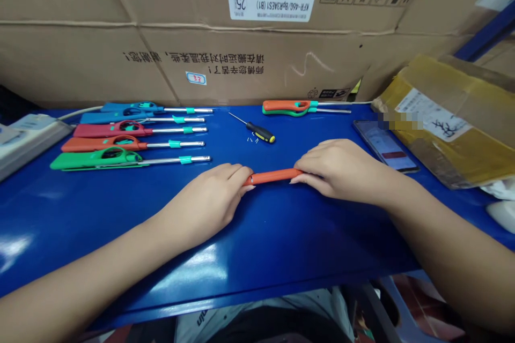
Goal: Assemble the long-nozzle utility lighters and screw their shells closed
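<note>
Both my hands grip an orange lighter handle, held level above the blue table. My left hand is closed on its left end, and my right hand pinches its right end between thumb and fingers. The ends are hidden by my fingers. Beyond it lies a black and yellow screwdriver, tip pointing left, with several small screws beside it. Further back, orange and green long-necked lighters lie against each other, metal tubes to the right.
Several lighters, including a green lighter and a red lighter, lie in a row at left beside a white power strip. A phone and a taped parcel are at right. A large cardboard box stands behind.
</note>
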The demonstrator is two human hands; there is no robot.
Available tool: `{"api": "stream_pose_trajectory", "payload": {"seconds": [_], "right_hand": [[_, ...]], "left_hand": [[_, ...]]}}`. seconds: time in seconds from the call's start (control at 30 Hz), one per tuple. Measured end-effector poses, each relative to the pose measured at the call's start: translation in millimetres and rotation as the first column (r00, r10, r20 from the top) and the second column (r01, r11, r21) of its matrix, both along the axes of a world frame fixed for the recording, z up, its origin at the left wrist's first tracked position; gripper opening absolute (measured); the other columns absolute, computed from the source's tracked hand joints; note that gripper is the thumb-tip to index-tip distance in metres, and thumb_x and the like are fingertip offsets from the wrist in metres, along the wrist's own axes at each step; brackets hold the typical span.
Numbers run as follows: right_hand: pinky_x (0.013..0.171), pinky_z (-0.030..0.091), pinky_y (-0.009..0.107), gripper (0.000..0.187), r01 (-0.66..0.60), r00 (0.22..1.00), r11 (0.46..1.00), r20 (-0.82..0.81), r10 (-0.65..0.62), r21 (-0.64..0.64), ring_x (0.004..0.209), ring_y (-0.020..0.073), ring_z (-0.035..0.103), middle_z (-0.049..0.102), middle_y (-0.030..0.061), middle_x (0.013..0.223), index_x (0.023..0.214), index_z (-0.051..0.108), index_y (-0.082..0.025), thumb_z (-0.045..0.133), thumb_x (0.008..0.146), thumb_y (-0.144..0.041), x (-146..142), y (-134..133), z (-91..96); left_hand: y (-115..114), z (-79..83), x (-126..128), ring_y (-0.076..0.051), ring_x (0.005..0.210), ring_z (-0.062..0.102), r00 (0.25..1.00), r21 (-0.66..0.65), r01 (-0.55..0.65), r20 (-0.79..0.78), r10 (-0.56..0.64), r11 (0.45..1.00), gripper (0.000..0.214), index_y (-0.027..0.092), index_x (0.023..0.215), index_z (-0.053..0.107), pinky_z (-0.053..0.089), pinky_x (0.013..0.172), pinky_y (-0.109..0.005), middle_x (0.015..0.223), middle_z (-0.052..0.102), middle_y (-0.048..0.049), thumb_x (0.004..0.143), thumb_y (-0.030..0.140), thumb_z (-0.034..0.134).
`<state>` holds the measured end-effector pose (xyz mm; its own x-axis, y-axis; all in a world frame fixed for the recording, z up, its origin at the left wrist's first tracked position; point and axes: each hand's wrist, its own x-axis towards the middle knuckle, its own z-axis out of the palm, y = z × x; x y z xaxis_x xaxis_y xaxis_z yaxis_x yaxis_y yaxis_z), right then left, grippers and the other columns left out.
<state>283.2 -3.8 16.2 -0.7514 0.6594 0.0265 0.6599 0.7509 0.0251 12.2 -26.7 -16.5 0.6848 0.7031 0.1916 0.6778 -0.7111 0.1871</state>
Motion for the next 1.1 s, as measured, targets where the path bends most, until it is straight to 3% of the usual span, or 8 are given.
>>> {"api": "stream_pose_trajectory", "payload": {"seconds": [0.13, 0.27, 0.37, 0.57, 0.77, 0.9, 1.1], "right_hand": [[0.07, 0.042, 0.032, 0.029, -0.001, 0.997, 1.0, -0.078, 0.0, -0.014, 0.08, 0.0219, 0.068, 0.076, 0.0061, 0.088, 0.099, 0.075, -0.02, 0.053, 0.1, -0.04, -0.5, -0.7, 0.3], [0.073, 0.045, 0.032, 0.031, -0.074, 0.985, 0.997, -0.16, 0.068, -0.033, 0.09, 0.0224, 0.07, 0.077, 0.0065, 0.102, 0.113, 0.072, -0.021, 0.05, 0.102, -0.04, -5.6, -3.7, -6.0], [0.075, 0.047, 0.033, 0.032, -0.108, 0.981, 0.994, -0.163, 0.106, -0.003, 0.086, 0.0221, 0.071, 0.077, 0.0063, 0.097, 0.107, 0.073, -0.019, 0.045, 0.103, -0.035, -7.0, -6.5, -8.7], [0.076, 0.048, 0.033, 0.031, -0.1, 0.965, 0.989, -0.23, 0.122, 0.108, 0.083, 0.0219, 0.07, 0.078, 0.0075, 0.094, 0.105, 0.074, -0.017, 0.048, 0.102, -0.034, 2.4, -4.7, 0.8], [0.08, 0.05, 0.033, 0.025, -0.124, 0.956, 0.992, -0.262, 0.13, 0.039, 0.088, 0.0212, 0.069, 0.076, 0.0077, 0.097, 0.106, 0.072, -0.016, 0.052, 0.099, -0.029, 0.1, -1.9, -1.9], [0.081, 0.051, 0.032, 0.027, -0.185, 0.945, 0.983, -0.272, 0.182, 0.012, 0.095, 0.0213, 0.07, 0.076, 0.0064, 0.103, 0.106, 0.071, -0.017, 0.053, 0.101, -0.037, -6.0, -2.8, -11.5], [0.078, 0.051, 0.034, 0.031, -0.149, 0.949, 0.986, -0.27, 0.164, 0.076, 0.092, 0.0219, 0.07, 0.076, 0.0069, 0.103, 0.105, 0.071, -0.016, 0.046, 0.103, -0.035, -11.1, -7.4, -16.4]], "left_hand": [[-1.1, 0.4, 1.6, -0.023, 0.079, 0.063, 1.0, 0.005, -0.006, 0.007, 0.006, 1.0, 0.025, 0.015, 0.101, 0.061, 0.051, 0.071, -0.035, 0.092, 0.067, -0.0092, 0.105, 0.026, 0.039], [-2.3, -1.5, 2.6, -0.022, 0.09, 0.064, 0.998, -0.102, 0.04, 0.062, -0.034, 0.994, 0.025, 0.016, 0.108, 0.062, 0.052, 0.079, -0.034, 0.101, 0.067, -0.0085, 0.106, 0.027, 0.04], [-1.9, -2.2, 1.8, -0.02, 0.093, 0.064, 0.991, -0.153, 0.064, 0.13, -0.044, 0.986, 0.025, 0.019, 0.115, 0.062, 0.051, 0.081, -0.032, 0.103, 0.067, -0.0059, 0.106, 0.033, 0.044], [1.8, 2.1, -3.2, -0.021, 0.093, 0.065, 0.983, -0.076, 0.012, 0.183, 0.002, 0.997, 0.028, 0.018, 0.119, 0.063, 0.05, 0.081, -0.033, 0.105, 0.068, -0.0062, 0.104, 0.036, 0.048], [0.7, -0.8, -4.4, -0.021, 0.089, 0.065, 0.982, -0.016, 0.053, 0.184, -0.049, 0.998, 0.029, 0.014, 0.117, 0.065, 0.051, 0.079, -0.034, 0.101, 0.069, -0.0081, 0.104, 0.033, 0.048], [-3.7, -1.2, -1.5, -0.021, 0.084, 0.064, 0.974, 0.014, 0.107, 0.198, -0.108, 0.994, 0.027, 0.013, 0.113, 0.066, 0.051, 0.075, -0.033, 0.096, 0.069, -0.0079, 0.104, 0.03, 0.047], [-4.1, -1.8, -0.4, -0.02, 0.085, 0.065, 0.967, 0.029, 0.102, 0.232, -0.106, 0.994, 0.026, 0.014, 0.116, 0.067, 0.051, 0.076, -0.032, 0.098, 0.071, -0.0073, 0.102, 0.031, 0.052]]}}
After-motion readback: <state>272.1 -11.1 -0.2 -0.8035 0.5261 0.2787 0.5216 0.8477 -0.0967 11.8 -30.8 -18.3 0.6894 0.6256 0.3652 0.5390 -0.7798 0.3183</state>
